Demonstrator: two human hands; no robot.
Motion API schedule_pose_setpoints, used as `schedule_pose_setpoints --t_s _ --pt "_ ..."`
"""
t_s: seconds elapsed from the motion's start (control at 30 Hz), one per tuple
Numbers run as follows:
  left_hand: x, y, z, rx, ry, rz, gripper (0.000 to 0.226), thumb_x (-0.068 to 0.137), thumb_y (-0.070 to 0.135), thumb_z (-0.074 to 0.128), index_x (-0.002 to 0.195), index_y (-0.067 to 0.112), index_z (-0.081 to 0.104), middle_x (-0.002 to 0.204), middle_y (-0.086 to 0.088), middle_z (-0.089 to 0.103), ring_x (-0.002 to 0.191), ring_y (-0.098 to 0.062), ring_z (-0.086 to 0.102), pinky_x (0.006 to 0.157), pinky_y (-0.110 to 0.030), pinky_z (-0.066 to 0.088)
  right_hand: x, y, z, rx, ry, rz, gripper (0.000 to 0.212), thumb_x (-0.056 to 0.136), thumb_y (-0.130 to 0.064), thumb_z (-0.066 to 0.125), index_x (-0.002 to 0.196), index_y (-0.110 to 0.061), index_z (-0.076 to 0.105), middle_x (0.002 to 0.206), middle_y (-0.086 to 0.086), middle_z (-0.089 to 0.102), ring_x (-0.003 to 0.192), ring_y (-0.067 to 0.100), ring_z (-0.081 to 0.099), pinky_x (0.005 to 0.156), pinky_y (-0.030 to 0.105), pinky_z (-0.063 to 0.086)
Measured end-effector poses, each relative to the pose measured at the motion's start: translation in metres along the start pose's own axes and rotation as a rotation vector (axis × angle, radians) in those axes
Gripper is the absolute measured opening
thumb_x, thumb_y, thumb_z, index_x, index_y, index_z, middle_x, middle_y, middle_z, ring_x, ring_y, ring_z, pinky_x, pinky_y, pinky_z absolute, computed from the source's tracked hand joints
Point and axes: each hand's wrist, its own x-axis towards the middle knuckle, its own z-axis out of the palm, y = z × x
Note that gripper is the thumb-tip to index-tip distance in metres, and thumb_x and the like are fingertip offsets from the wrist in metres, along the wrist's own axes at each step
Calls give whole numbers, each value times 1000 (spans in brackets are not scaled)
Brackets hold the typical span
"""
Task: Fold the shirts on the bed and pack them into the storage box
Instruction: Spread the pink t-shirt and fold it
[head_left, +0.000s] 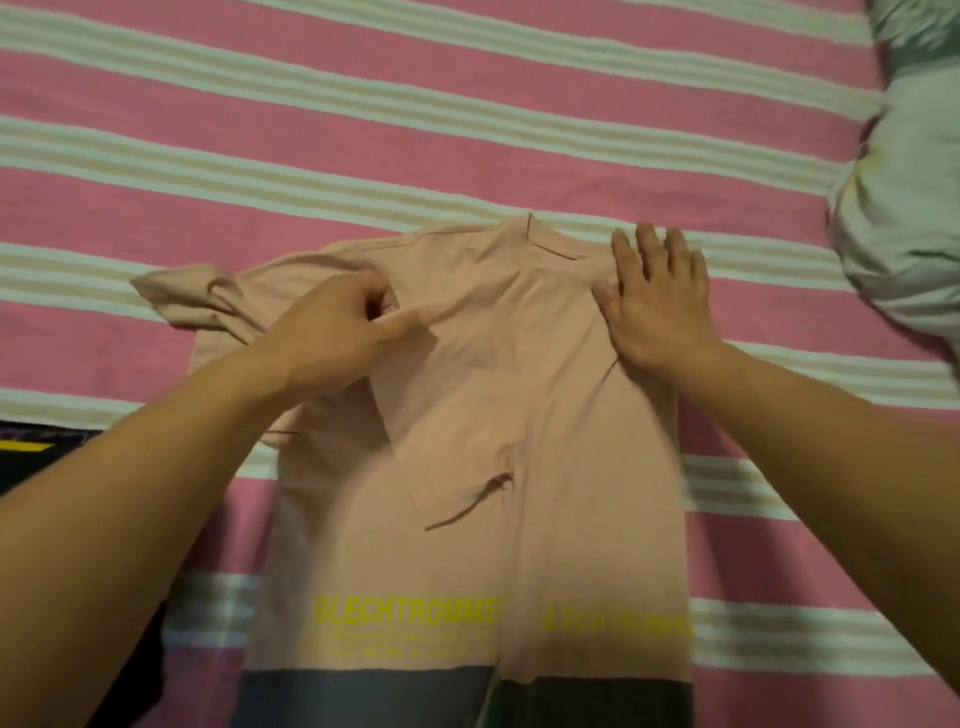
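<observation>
A dusty-pink shirt (467, 415) with yellow lettering and a dark band at its hem lies on the striped bed, collar away from me. Its right side is folded in over the middle, and its left sleeve (182, 291) sticks out crumpled to the left. My left hand (337, 332) pinches the cloth near the left shoulder, fingers curled round a fold. My right hand (654, 301) presses flat on the right shoulder, fingers straight and spread. No storage box is in view.
The bedsheet (363, 171) is pink with white and beige stripes and stretches far beyond the shirt. A pale bundle of cloth or a pillow (904, 197) lies at the right edge. Dark fabric (31, 457) sits at the lower left corner.
</observation>
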Motion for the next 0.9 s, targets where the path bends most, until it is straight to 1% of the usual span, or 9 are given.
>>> schedule_pose_setpoints --t_s 0.07,0.2,0.3,0.37,0.43,0.53,0.7,0.8,0.9 --pt "1 -6 0 -122 -40 -64 30 90 38 76 79 16 59 63 7 60 53 -7 55 50 -17 42 12 7 3 -4 -9 -32 69 102 -60 11 161 -26 4 169 4 -1 154 33 -6 123 55 -3" --pt "10 -28 3 -150 54 -197 11 91 9 68 81 10 64 71 -7 73 56 -11 67 66 -32 51 -6 -17 -10 39 193 -24 65 104 -52 23 159 -18 20 168 12 7 154 36 0 123 56 0" --pt "11 -33 7 -261 108 -243 18 95 10 63 77 12 61 61 0 64 53 -13 63 64 -32 49 -82 -68 -21 283 373 -303 54 95 -35 50 141 -7 49 144 21 43 133 37 36 113 53 30" --pt "12 -33 8 -252 102 -256 17 96 27 67 86 14 63 68 1 63 52 -11 59 58 -29 47 -146 -105 -18 359 226 -574 53 88 -41 59 129 -9 57 123 14 53 112 33 47 97 48 41" --pt "13 -36 9 -222 60 -259 19 93 33 73 94 16 67 74 0 65 52 -6 58 53 -25 47 -186 -127 0 240 10 -707 68 82 -56 61 134 -12 52 121 8 52 108 30 48 95 46 41" --pt "14 -37 7 -225 30 -284 8 90 12 74 95 13 68 74 -2 64 47 -2 54 45 -16 44 -198 -138 30 154 -18 -625 69 87 -54 60 139 -10 49 120 7 53 106 30 51 94 45 43" --pt "15 -31 2 -293 51 -369 19 90 1 68 86 18 60 79 -6 60 63 -16 57 59 -29 50 -193 -155 47 215 282 -518 16 93 -7 59 107 -7 66 90 9 55 81 29 50 74 43 42" --pt "12 2 -4 -465 -1 -400 23 96 -2 55 109 16 58 82 -6 58 60 -15 59 54 -29 55 -192 -154 24 568 293 -286 12 91 -9 61 99 -14 69 89 3 59 82 25 58 75 40 50" --pt "22 61 -4 -707 -11 -304 31 99 -1 49 126 14 56 90 -10 58 56 -17 65 56 -29 55 -200 -122 -13 1136 294 169 15 96 -16 60 101 -27 69 96 -11 66 85 9 67 76 37 56"
